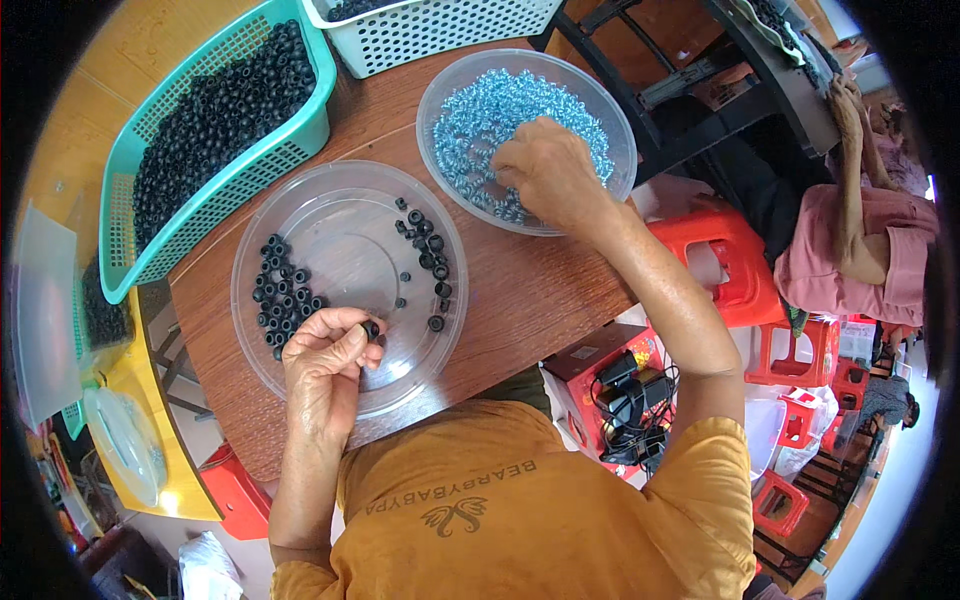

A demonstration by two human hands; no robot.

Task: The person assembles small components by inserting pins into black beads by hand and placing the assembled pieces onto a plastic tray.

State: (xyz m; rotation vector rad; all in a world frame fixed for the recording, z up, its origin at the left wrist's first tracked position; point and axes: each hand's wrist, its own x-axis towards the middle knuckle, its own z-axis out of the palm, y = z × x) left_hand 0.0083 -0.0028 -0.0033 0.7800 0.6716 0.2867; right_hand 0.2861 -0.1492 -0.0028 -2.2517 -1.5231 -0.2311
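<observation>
Black rubber ring [371, 328] being pinched in the left hand [325, 370] over a clear dish [340, 215].
Right hand [548, 172] is digging, fingers curled, into a bowl [610, 105] of silvery-blue screws [480, 110], both within reach on the wooden surface [520, 290].

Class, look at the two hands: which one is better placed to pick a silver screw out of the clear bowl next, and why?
The right hand: it already rests in the clear bowl of silver screws. The left hand is over the clear tray, pinching a black ring, so it seems occupied.
</observation>
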